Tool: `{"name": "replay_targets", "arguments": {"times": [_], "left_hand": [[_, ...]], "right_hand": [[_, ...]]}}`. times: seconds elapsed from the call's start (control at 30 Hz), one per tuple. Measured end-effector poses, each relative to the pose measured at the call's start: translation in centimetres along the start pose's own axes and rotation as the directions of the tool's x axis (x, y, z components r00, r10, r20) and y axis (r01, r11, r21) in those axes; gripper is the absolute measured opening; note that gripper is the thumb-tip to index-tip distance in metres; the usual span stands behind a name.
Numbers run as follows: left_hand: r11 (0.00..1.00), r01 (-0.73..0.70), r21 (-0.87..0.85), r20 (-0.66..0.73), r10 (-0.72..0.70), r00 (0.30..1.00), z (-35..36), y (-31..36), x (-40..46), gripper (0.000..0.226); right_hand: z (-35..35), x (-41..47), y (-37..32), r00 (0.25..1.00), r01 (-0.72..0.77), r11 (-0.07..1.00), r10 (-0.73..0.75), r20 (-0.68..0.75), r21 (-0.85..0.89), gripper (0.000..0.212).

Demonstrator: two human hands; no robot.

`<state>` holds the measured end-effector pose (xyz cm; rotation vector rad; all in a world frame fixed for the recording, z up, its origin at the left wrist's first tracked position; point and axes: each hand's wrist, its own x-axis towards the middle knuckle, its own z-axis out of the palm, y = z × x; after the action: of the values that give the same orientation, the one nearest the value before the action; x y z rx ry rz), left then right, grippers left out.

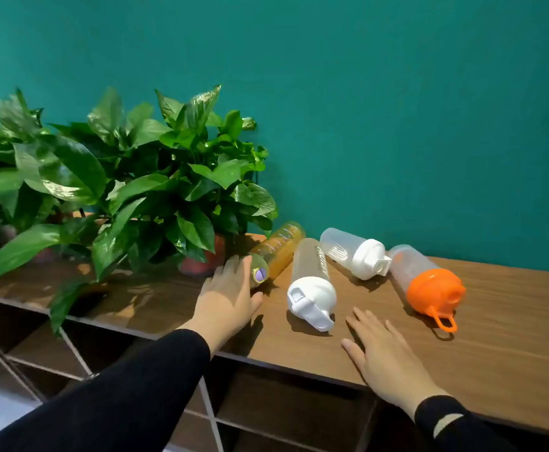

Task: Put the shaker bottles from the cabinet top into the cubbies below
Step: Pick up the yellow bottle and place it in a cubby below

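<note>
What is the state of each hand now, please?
Left hand: open, fingers spread against the lid end of the yellow shaker bottle, not closed around it.
Right hand: open, holding nothing, over the cabinet top.

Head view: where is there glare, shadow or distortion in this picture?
Head view: glare lies on the cabinet top left of the left hand and on the plant leaves; the four bottles cast short dark shadows toward the camera, as under the orange-lid bottle; the wide lens tilts and bends the cabinet edge.
</note>
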<state>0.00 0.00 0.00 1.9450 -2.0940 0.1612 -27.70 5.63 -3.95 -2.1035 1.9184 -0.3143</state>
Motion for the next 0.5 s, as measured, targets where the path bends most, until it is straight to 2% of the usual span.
{"name": "replay_targets", "arguments": {"times": [0.1, 0.2, 0.5], "left_hand": [[0.996, 0.063, -0.058, 0.018, -0.062, 0.998, 1.5, -0.1, 2.0, 0.078], [0.986, 0.113, -0.119, 0.038, -0.109, 0.993, 2.8, -0.1, 3.3, 0.078], [0.952, 0.136, -0.273, -0.044, -0.153, 0.987, 3.5, -0.9, 3.3, 0.07]], "right_hand": [[0.8, 0.6, 0.6, 0.997, 0.017, 0.996, -0.023, -0.071, -0.085, 0.066], [0.8, 0.5, 0.7, 0.994, 0.037, 0.996, -0.045, -0.102, -0.076, 0.067], [0.6, 0.1, 0.2, 0.991, 0.024, 0.999, -0.028, -0.133, -0.036, 0.063]]}}
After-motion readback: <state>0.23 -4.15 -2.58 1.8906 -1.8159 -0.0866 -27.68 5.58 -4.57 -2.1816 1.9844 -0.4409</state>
